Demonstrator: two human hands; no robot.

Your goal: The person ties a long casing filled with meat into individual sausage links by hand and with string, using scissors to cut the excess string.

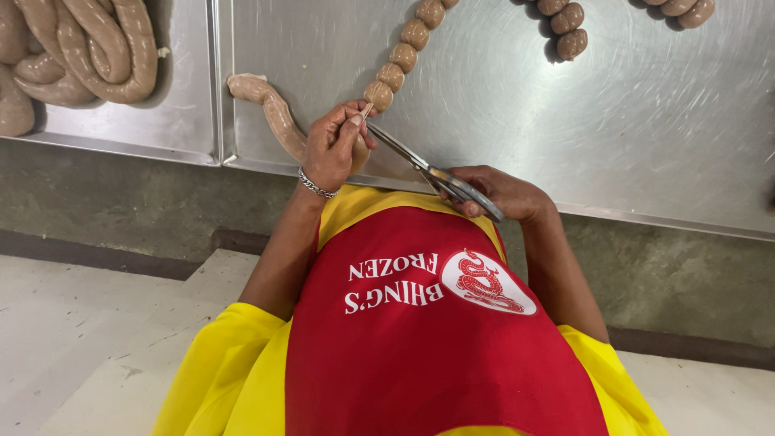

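A steel bench [613,121] filled the upper part of the view, its near edge running just above the person's red apron [420,339] and yellow shirt [234,363]. At the bench's left end sat a steel tray [182,105] holding a pile of coiled sausage [81,48]. On the bench itself, a long unlinked sausage [270,109] curved from near the tray down to the near edge, where it passed under the left hand [333,148]. From that hand a chain of round links [404,52] ran up and away toward the far edge; more links [565,28] lay further right along the far side, well apart from both hands. The left hand, a bracelet [315,186] on its wrist, was closed on the sausage and pinched the twist just below the nearest link. The right hand [500,194] gripped the handles of scissors [428,169] at the near edge. Their blades, pointing left, reached the pinched twist beside the left fingertips; whether they were parted could not be told.
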